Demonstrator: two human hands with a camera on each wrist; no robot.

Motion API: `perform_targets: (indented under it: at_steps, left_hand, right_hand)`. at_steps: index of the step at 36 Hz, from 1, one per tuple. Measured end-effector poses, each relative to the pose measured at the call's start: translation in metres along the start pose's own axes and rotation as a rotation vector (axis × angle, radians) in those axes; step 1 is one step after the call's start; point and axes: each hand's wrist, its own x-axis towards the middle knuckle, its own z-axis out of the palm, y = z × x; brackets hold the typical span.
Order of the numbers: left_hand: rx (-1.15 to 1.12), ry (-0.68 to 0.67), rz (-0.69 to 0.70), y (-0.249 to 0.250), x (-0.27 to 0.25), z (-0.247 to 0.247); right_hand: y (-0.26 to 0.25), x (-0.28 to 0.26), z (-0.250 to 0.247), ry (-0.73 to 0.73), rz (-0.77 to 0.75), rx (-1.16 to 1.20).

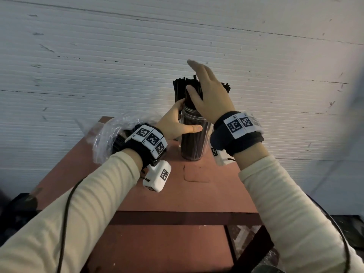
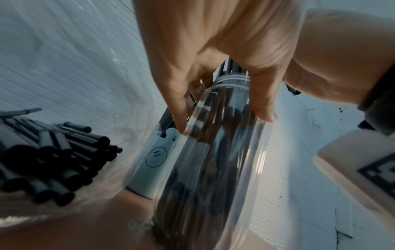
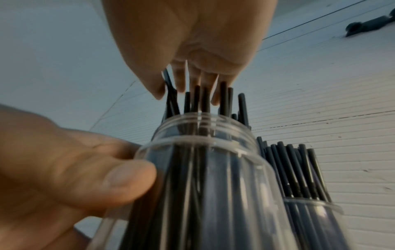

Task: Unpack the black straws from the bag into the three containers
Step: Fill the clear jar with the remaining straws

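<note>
A: While the left hand [image 1: 175, 123] steadies the front jar [image 1: 194, 138] on the surface [image 1: 197, 190], its thumb and fingers curled round the clear wall just under the threaded neck, how far along is the unpacking?

B: Well along, by my reading, but not finished. The bag [image 1: 110, 133] lies at the back left of the surface with black straws [image 2: 53, 162] still inside it, ends bunched toward the jar.

A: And the right hand [image 1: 208, 95]?

B: Apart, fingers straight and spread over the tops of the straws in the front jar, touching them, not gripping. It looks like it is tamping or evening them, though that is a judgement.

A: What do the containers hold?

B: The front jar is packed with upright straws that stand proud of its rim. A second clear jar [image 3: 310, 219], just beside it on the right, also holds a standing bundle. A third, a pale cup [image 2: 149, 167] printed with a bear face, sits just behind on the left, between jar and bag, with straws in it too.

A: So what is left?

B: Moving the bag's remaining straws into the three.
</note>
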Motion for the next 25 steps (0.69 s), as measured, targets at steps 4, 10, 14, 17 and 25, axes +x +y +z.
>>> perform_targets:
  at_steps: [4, 10, 14, 17, 25]
  left_hand:
    - [0.014, -0.009, 0.010, 0.003, -0.002, 0.000]
    - [0.034, 0.000, 0.028, 0.007, -0.004, 0.002]
    - [0.055, -0.014, 0.031, 0.007, -0.007, 0.005]
    - [0.105, 0.000, -0.007, 0.007, -0.014, 0.002]
    - [0.284, 0.330, 0.059, 0.018, -0.041, -0.055]
  right_hand:
    - [0.001, -0.002, 0.000, -0.038, -0.050, -0.013]
    - [0.004, -0.009, 0.003, -0.067, 0.053, -0.067]
    - [0.000, -0.007, 0.002, -0.072, 0.026, -0.072]
    - [-0.007, -0.005, 0.004, -0.029, -0.004, -0.019]
    - [-0.042, -0.005, 0.022, 0.112, -0.055, 0.191]
